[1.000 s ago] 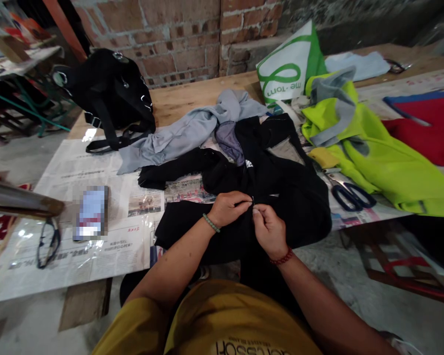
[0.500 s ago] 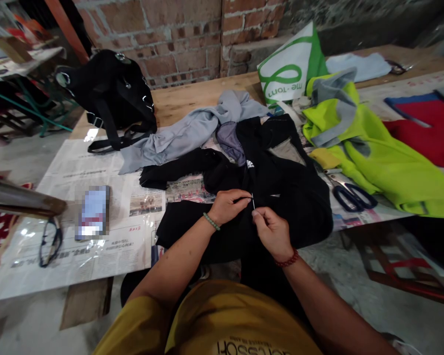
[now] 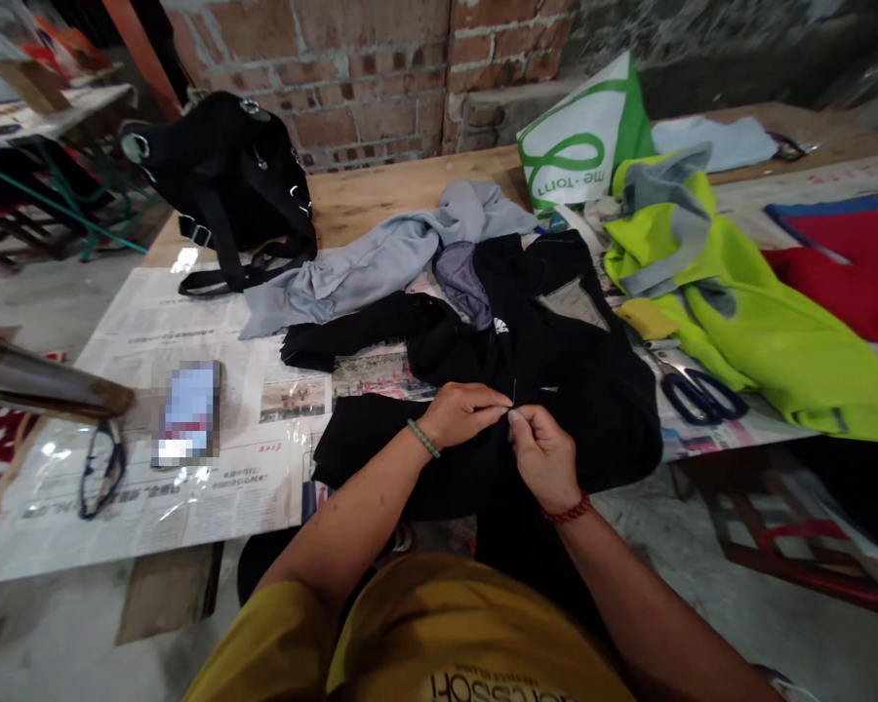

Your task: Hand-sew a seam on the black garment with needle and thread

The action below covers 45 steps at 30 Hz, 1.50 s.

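My left hand [image 3: 462, 414], with a green bead bracelet, is closed in a pinch, its fingertips almost touching those of the other hand. What it pinches is too small to make out; it may be thread. A thin needle [image 3: 513, 392] stands upright from the pinched fingertips of my right hand [image 3: 545, 448], which wears a red bracelet. Both hands are just over a black garment [image 3: 592, 390] with a small white logo, spread on the table's front edge. The thread itself cannot be seen clearly.
Dark-handled scissors [image 3: 698, 392] and a neon yellow garment [image 3: 768, 312] lie to the right. A grey cloth [image 3: 366, 258] and a black bag [image 3: 223, 185] are behind. On newspaper at left lie a phone [image 3: 188, 414] and glasses [image 3: 100, 473]. A white-green bag [image 3: 581, 136] stands at the back.
My hands have come closer together, the left fingertips moving slightly right and down toward the right ones. The needle now shows thinner and darker. The view has shifted slightly.
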### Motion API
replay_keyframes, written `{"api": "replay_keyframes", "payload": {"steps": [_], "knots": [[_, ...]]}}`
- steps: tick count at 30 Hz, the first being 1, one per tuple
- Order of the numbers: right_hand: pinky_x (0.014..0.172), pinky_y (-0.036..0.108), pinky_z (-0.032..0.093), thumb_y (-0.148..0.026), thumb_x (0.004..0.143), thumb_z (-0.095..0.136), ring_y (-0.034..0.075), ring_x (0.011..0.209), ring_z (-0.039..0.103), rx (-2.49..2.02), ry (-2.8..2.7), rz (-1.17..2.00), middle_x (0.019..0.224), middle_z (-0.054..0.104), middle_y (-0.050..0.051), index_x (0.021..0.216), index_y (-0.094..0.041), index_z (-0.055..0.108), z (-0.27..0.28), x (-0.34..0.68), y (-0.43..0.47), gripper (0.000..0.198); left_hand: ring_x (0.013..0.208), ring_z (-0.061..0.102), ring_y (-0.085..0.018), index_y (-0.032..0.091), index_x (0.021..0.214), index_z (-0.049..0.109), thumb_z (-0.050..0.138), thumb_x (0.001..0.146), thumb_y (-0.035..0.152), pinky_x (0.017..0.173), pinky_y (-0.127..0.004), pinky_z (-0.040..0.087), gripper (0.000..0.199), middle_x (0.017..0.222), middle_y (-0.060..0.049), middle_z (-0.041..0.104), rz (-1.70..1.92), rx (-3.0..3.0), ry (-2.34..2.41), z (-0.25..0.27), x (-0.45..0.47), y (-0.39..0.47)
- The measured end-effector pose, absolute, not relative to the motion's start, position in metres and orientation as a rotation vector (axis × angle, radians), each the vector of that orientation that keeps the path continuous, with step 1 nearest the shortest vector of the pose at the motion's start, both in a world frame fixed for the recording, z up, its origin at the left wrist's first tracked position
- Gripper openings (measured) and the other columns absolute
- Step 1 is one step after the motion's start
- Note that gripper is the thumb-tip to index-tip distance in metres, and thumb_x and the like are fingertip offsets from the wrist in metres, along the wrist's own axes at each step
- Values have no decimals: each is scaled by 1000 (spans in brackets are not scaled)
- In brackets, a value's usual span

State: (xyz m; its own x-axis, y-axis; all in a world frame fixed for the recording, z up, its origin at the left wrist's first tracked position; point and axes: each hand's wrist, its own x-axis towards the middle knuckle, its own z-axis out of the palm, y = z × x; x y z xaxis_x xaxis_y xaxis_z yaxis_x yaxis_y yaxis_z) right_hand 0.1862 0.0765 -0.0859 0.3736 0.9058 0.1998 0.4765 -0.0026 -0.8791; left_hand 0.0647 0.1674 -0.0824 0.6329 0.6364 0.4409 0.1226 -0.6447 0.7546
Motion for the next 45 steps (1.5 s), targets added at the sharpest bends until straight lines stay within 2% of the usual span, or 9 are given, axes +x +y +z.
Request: {"api": "replay_keyframes", "payload": {"steps": [5,8,11,13,17,22,30,38,45], "knots": [[46,23,39,-36,86,47,10,44,48,-1659,-1288,607,56,55,-3,81,-21,59,-76,195,71,20,77,67,-12,17,85,70,57,79,18,74,-21,52,14,84,-3,72,992,2056,671,-80,64,170],[64,28,47,-29,82,52,15,67,59,-1646,-1374,202,79,63,3,91,-22,64,-59,211,70,16,78,67,-12,16,84,70,59,78,19,75,-22,52,13,84,-4,72,1031,1987,706,-79,64,172],[78,33,46,-24,81,54,19,86,59,-1606,-1356,-55,91,63,7,91,-21,65,-45,227,78,16,78,67,-13,16,83,71,59,78,18,75,-22,52,13,85,-4,72,1039,1987,682,-78,64,172],[81,34,45,-24,82,52,19,86,59,-1598,-1432,20,89,64,6,87,-21,67,-41,232,88,15,78,67,-13,16,84,71,59,78,18,75,-23,52,13,85,-4,72,1035,1995,670,-78,64,172],[79,33,45,-30,81,54,18,82,60,-1581,-1566,453,84,65,3,81,-22,68,-47,227,110,16,77,67,-12,16,85,70,59,78,18,74,-23,52,13,86,-4,72,1025,2000,642,-77,64,172],[75,30,45,-35,73,64,15,77,59,-1479,-1278,862,79,65,1,76,-21,67,-58,222,124,14,78,66,-12,15,86,69,59,78,19,75,-23,51,14,86,-4,71,990,1974,696,-75,64,173],[70,26,43,-29,74,64,12,72,55,-1381,-1200,842,76,62,-1,77,-21,63,-56,221,122,9,73,63,-12,14,83,69,57,76,17,71,-21,48,14,80,-3,69,892,1913,752,-74,64,174],[69,26,43,-32,63,71,10,63,55,-1276,-953,1151,63,60,-2,66,-19,59,-51,222,137,18,69,59,-10,13,81,68,58,77,21,67,-19,45,14,76,-2,67,744,1759,729,-72,61,174],[65,27,45,-38,60,73,12,62,55,-1330,-959,1251,66,62,0,69,-19,61,-46,223,131,24,71,60,-10,14,80,68,57,76,19,70,-20,45,13,77,-1,68,772,1773,756,-74,62,174]]}}
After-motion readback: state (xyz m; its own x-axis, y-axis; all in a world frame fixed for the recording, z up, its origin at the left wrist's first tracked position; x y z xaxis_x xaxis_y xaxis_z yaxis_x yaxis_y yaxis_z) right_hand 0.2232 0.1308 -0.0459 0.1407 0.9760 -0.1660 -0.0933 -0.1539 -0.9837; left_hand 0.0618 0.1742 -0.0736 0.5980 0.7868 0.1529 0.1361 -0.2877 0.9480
